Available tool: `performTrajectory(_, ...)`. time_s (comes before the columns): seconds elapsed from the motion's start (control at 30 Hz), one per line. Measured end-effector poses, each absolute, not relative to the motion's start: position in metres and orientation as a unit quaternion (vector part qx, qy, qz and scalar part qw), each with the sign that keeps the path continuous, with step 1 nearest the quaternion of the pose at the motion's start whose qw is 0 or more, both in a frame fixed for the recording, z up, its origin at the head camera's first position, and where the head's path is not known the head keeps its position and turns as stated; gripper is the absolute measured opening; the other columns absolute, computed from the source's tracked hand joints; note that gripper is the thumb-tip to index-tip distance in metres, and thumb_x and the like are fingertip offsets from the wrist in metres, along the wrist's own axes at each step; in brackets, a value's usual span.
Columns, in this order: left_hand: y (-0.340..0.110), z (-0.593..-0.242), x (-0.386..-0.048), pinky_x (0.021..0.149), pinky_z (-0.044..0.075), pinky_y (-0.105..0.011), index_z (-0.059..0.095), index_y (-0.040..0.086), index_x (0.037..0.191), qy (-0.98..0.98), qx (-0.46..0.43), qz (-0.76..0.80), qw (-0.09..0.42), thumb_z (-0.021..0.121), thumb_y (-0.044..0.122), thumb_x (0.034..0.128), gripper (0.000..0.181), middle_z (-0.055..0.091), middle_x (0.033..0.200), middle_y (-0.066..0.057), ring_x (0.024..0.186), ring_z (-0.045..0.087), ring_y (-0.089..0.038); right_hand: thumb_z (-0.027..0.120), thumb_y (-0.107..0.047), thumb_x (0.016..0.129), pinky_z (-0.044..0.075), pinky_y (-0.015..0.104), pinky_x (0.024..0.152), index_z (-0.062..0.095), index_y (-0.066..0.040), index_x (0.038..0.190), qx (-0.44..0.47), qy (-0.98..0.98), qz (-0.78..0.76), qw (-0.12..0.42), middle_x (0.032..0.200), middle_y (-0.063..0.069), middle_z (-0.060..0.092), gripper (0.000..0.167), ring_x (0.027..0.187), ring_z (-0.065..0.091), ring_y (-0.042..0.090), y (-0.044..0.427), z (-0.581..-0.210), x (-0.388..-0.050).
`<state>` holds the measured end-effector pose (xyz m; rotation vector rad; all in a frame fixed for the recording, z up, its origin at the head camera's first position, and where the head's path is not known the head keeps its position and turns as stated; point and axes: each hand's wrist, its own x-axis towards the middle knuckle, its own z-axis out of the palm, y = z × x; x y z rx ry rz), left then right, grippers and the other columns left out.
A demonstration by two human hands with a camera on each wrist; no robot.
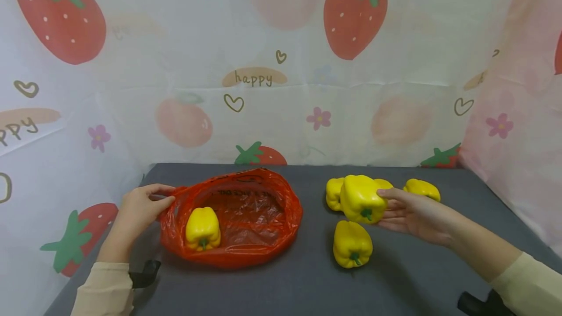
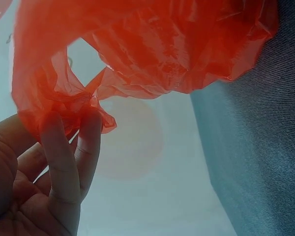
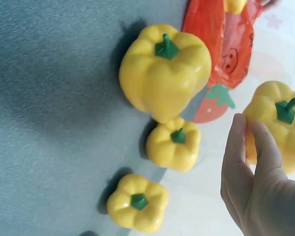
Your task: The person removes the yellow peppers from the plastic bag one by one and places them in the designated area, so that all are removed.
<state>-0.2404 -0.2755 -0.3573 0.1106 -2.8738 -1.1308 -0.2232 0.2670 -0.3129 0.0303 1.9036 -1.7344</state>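
Note:
A red plastic bag [image 1: 263, 252] lies with its mouth spread on the dark table, and one yellow bell pepper [image 1: 203, 228] sits inside at its left. My left hand [image 1: 139, 211] pinches the left edge of the bag between thumb and fingers; in the left wrist view the red film [image 2: 64, 105] bunches at the fingertips. My right hand [image 1: 414, 216] grips another yellow bell pepper [image 1: 362, 199] above the table, its green stem facing me. Below it stands a bell pepper [image 1: 352, 244] on the table. Behind the held one, further peppers [image 1: 334, 194] are partly hidden.
One more yellow bell pepper [image 1: 421, 189] lies behind my right hand. The grey table [image 1: 263, 291] ends at a hanging cloth [image 1: 281, 126] with strawberry prints at the back and sides. In the right wrist view, several peppers [image 3: 138, 202] stand apart on the table.

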Motion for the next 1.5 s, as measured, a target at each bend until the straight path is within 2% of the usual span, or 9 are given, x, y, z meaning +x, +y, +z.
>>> performTrajectory(0.27,-0.274,-0.359,-0.24,0.075,0.061,-0.038,0.063,0.003,0.13,-0.93,0.029,-0.367,0.026,0.063,0.036,0.0967,0.047,0.068,0.119,-0.026,0.082,0.068,-0.017,0.046,-0.044,0.103,0.055,0.032,0.098,0.032,0.001,0.142,0.027,0.7,-0.654,0.286,0.12,0.008,0.06,0.061,0.106,0.067,0.018,0.283,-0.32,-0.218)
performTrajectory(0.5,-0.275,-0.358,-0.238,0.075,0.061,-0.038,0.062,0.003,0.13,-0.93,0.03,-0.365,0.024,0.062,0.036,0.0967,0.047,0.067,0.121,-0.026,0.086,0.068,-0.02,0.046,-0.041,0.104,0.055,0.033,0.097,0.036,0.002,0.141,0.021,0.694,-0.66,0.288,0.121,0.008,0.062,0.057,0.108,0.068,0.019,0.295,-0.326,-0.215)
performTrajectory(0.73,-0.275,-0.357,-0.238,0.077,0.061,-0.039,0.063,0.004,0.131,-0.93,0.035,-0.366,0.022,0.062,0.037,0.0965,0.047,0.067,0.122,-0.026,0.087,0.067,-0.021,0.046,-0.039,0.105,0.054,0.034,0.099,0.044,-0.005,0.132,0.022,0.681,-0.671,0.293,0.116,0.005,0.065,0.044,0.107,0.069,0.019,0.307,-0.331,-0.212)
performTrajectory(1.0,-0.276,-0.356,-0.238,0.076,0.061,-0.039,0.063,0.003,0.13,-0.929,0.036,-0.368,0.024,0.063,0.036,0.0965,0.047,0.067,0.12,-0.026,0.085,0.067,-0.02,0.044,-0.041,0.105,0.054,0.034,0.099,0.038,0.0,0.136,0.027,0.679,-0.669,0.3,0.118,0.005,0.065,0.052,0.109,0.068,0.019,0.317,-0.339,-0.21)
performTrajectory(1.17,-0.274,-0.357,-0.238,0.074,0.061,-0.037,0.063,0.002,0.129,-0.931,0.036,-0.363,0.028,0.063,0.035,0.0965,0.046,0.067,0.12,-0.027,0.084,0.068,-0.019,0.044,-0.04,0.105,0.055,0.035,0.098,0.038,-0.001,0.133,0.036,0.682,-0.668,0.295,0.116,0.005,0.065,0.049,0.106,0.068,0.019,0.324,-0.344,-0.209)
performTrajectory(1.4,-0.273,-0.357,-0.239,0.075,0.061,-0.039,0.062,0.002,0.13,-0.931,0.038,-0.361,0.025,0.063,0.036,0.0966,0.047,0.066,0.122,-0.027,0.086,0.067,-0.021,0.044,-0.04,0.105,0.056,0.034,0.095,0.024,0.003,0.142,0.057,0.689,-0.663,0.288,0.113,0.005,0.064,0.06,0.102,0.068,0.018,0.333,-0.355,-0.208)
performTrajectory(1.5,-0.273,-0.357,-0.239,0.075,0.061,-0.039,0.062,0.002,0.131,-0.933,0.038,-0.358,0.024,0.063,0.036,0.0966,0.048,0.066,0.122,-0.027,0.087,0.067,-0.022,0.045,-0.039,0.104,0.056,0.034,0.095,0.022,0.004,0.142,0.063,0.688,-0.663,0.288,0.112,0.005,0.065,0.062,0.101,0.069,0.018,0.337,-0.359,-0.207)
